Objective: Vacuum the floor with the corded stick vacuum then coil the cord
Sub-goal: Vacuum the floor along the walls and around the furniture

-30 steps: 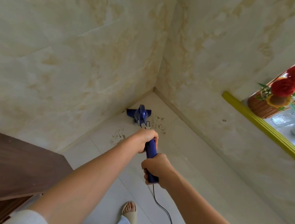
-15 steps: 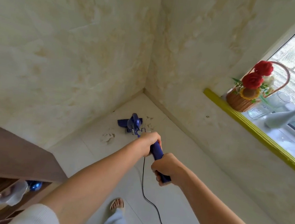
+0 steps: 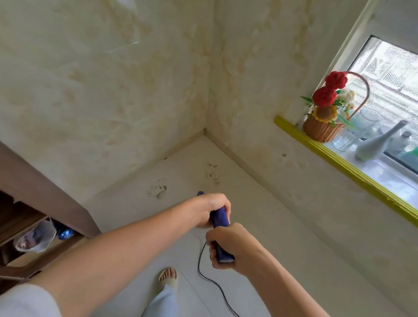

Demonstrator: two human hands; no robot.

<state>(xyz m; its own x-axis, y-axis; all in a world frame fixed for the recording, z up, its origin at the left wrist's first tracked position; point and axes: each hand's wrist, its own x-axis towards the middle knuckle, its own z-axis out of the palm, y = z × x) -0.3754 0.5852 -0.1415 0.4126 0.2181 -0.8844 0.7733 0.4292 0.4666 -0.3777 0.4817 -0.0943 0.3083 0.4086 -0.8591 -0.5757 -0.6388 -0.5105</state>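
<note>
Both hands grip the blue handle of the stick vacuum (image 3: 219,216). My left hand (image 3: 209,208) holds it further down the shaft, my right hand (image 3: 229,245) holds the top end. The vacuum's head is hidden behind my left hand; only a small blue tip shows above it. The black cord (image 3: 215,288) drops from the handle and trails across the pale tiled floor (image 3: 282,259) to the bottom edge. Patches of scattered debris (image 3: 158,190) lie on the floor near the room's corner.
A brown wooden cabinet (image 3: 23,180) with open shelves stands at the left. A yellow-edged window sill (image 3: 358,174) at the right bears a flower basket (image 3: 320,130), glasses and a white vase (image 3: 374,147). My sandalled foot (image 3: 168,276) is below the hands.
The vacuum has been pulled back from the corner towards me, so its head is now hidden behind my left hand. The view has swung left and up, showing more window and cabinet.
</note>
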